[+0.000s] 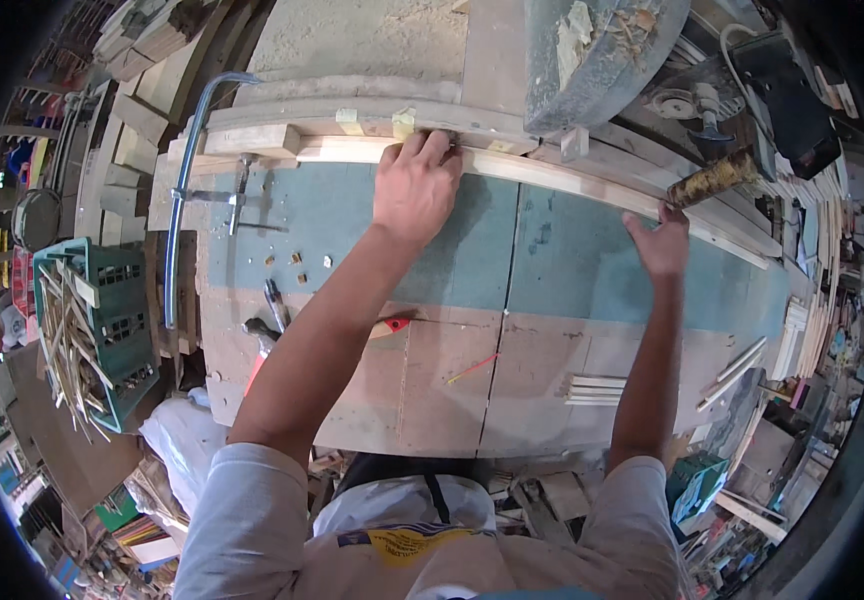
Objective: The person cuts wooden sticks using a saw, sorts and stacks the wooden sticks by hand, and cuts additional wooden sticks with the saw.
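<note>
A long pale wooden strip (552, 180) runs across the far side of the workbench, against thicker boards. My left hand (417, 190) is closed at the strip's left-middle part, its fingers curled over a small dark thing that they mostly hide. Farther right, my right hand (660, 245) touches the strip's near edge, with the thumb spread away from the fingers. Just beyond the right fingers lies a brown, rough-surfaced cylinder (714, 178). A short wooden block (252, 140) rests at the strip's left end. Two yellowish tabs (404, 122) sit on the board behind the strip.
A long metal bar clamp (177, 200) lines the bench's left side. On the bench (452, 400) lie a red-handled tool (257, 365), a pencil (474, 369), small chips and short sticks (595, 388). A green crate (122, 335) of sticks stands left; a grey shavings-filled container (592, 70) stands beyond the strip.
</note>
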`<action>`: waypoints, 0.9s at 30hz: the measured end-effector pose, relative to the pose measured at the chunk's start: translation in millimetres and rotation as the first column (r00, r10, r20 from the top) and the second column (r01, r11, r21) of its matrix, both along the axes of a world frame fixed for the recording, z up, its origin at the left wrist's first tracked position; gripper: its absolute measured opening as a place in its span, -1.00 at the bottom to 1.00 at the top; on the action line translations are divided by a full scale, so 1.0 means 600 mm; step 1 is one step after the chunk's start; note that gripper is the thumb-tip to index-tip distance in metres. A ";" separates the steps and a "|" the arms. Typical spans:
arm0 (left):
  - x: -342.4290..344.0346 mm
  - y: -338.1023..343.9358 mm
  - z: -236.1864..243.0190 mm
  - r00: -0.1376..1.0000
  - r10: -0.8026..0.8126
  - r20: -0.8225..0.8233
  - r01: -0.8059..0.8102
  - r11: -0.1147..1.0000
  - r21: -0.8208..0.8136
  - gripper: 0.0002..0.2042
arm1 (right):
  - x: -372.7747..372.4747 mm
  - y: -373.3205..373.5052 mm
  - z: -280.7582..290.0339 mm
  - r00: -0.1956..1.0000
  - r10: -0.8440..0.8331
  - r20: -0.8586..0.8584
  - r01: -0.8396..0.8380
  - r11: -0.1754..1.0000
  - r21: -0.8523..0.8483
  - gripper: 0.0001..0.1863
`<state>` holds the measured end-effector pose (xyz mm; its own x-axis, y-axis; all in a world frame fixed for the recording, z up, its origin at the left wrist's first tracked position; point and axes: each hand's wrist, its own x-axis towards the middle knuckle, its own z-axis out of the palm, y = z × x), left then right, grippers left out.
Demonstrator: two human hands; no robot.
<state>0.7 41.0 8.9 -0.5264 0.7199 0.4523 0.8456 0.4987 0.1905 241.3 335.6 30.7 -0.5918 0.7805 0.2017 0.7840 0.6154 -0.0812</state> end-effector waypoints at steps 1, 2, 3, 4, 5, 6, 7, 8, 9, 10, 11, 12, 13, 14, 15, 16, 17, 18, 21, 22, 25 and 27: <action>0.000 -0.003 0.000 1.000 0.008 0.002 -0.008 1.000 -0.004 -0.88 | -0.003 0.013 0.045 0.997 -0.057 0.054 0.068 0.972 -0.224 -0.16; 0.001 0.000 -0.001 1.000 -0.002 0.002 0.002 1.000 -0.010 -0.89 | 0.000 0.028 0.074 0.987 -0.108 0.120 0.150 0.890 -0.430 -0.26; 0.003 0.003 0.000 1.000 -0.012 0.008 0.012 1.000 -0.010 -0.89 | 0.013 0.052 0.088 0.976 -0.098 -0.195 -0.010 0.872 -0.490 -0.36; 0.004 0.006 0.002 1.000 -0.010 0.015 0.011 1.000 -0.007 -0.89 | 0.020 0.075 0.097 0.866 -0.100 -0.489 -0.182 0.849 -0.497 -0.46; 0.002 0.002 -0.001 1.000 -0.007 0.006 0.008 1.000 -0.007 -0.89 | -0.023 0.057 0.117 0.618 -0.221 -0.755 -0.383 0.754 -0.534 -0.49; 0.000 -0.002 -0.004 1.000 -0.006 0.001 0.006 1.000 -0.004 -0.89 | -0.072 0.033 0.140 0.294 -0.379 -0.877 -0.574 0.664 -0.479 -0.49; -0.002 -0.005 -0.003 1.000 0.005 0.010 -0.005 1.000 -0.007 -0.89 | -0.095 0.028 0.144 0.306 -0.378 -0.874 -0.577 0.656 -0.486 -0.49; -0.003 -0.004 -0.002 1.000 0.003 0.006 -0.003 1.000 -0.024 -0.88 | -0.111 0.028 0.146 0.227 -0.439 -0.870 -0.648 0.598 -0.471 -0.42; -0.003 -0.003 -0.001 1.000 0.003 0.002 -0.003 0.999 -0.041 -0.87 | -0.117 0.027 0.148 0.152 -0.502 -0.852 -0.715 0.539 -0.445 -0.34; 0.000 -0.004 -0.001 1.000 0.011 0.011 -0.011 0.999 -0.041 -0.87 | -0.113 0.025 0.147 0.164 -0.500 -0.850 -0.716 0.533 -0.451 -0.34; 0.002 -0.004 0.002 1.000 0.004 0.010 -0.003 0.999 -0.044 -0.86 | -0.106 0.024 0.144 0.177 -0.462 -0.869 -0.723 0.538 -0.433 -0.26; 0.003 -0.004 0.004 1.000 -0.003 0.010 0.004 0.999 -0.046 -0.85 | -0.101 0.023 0.140 0.189 -0.422 -0.886 -0.731 0.542 -0.414 -0.18; 0.003 -0.004 0.006 1.000 0.009 0.016 -0.008 0.999 -0.046 -0.85 | -0.097 0.023 0.137 0.201 -0.420 -0.885 -0.735 0.533 -0.419 -0.18; 0.001 -0.004 0.006 1.000 0.007 0.017 -0.006 0.998 -0.068 -0.84 | -0.096 0.017 0.138 0.176 -0.443 -0.879 -0.730 0.541 -0.419 -0.16; 0.000 -0.005 0.005 1.000 0.006 0.019 -0.004 0.996 -0.091 -0.84 | -0.095 0.010 0.139 0.152 -0.466 -0.872 -0.724 0.548 -0.419 -0.14; -0.001 -0.007 0.003 0.999 0.019 0.026 -0.017 0.996 -0.092 -0.84 | -0.090 0.000 0.138 0.153 -0.473 -0.867 -0.711 0.557 -0.429 -0.14; 0.000 -0.006 0.001 0.999 0.009 0.031 -0.007 0.997 -0.071 -0.85 | -0.080 -0.006 0.140 0.164 -0.469 -0.868 -0.712 0.552 -0.433 -0.14; 0.001 -0.007 0.002 0.999 0.000 0.034 0.002 0.999 -0.052 -0.86 | -0.070 -0.013 0.134 0.145 -0.467 -0.872 -0.699 0.576 -0.425 -0.13; 0.000 -0.010 0.012 0.998 0.002 0.063 0.007 0.990 -0.139 -0.81 | -0.042 -0.042 0.136 0.133 -0.464 -0.876 -0.651 0.626 -0.430 -0.09; 0.000 -0.012 0.014 0.998 0.013 0.069 -0.003 0.990 -0.139 -0.81 | -0.030 -0.051 0.135 0.114 -0.469 -0.876 -0.660 0.623 -0.420 -0.11; 0.001 -0.011 0.016 0.998 -0.001 0.070 0.009 0.993 -0.117 -0.77 | 0.001 -0.080 0.143 0.105 -0.475 -0.874 -0.622 0.655 -0.430 -0.11; 0.003 -0.014 0.016 0.995 0.006 0.104 0.005 0.994 -0.105 -0.82 | 0.028 -0.095 0.135 0.123 -0.414 -0.902 -0.604 0.690 -0.399 -0.13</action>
<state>2.5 32.6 18.3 -0.5672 0.7603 0.3167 0.8236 0.5210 0.2244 257.8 278.7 111.9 -0.3852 0.9034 0.1885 -0.3390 0.0514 -0.9394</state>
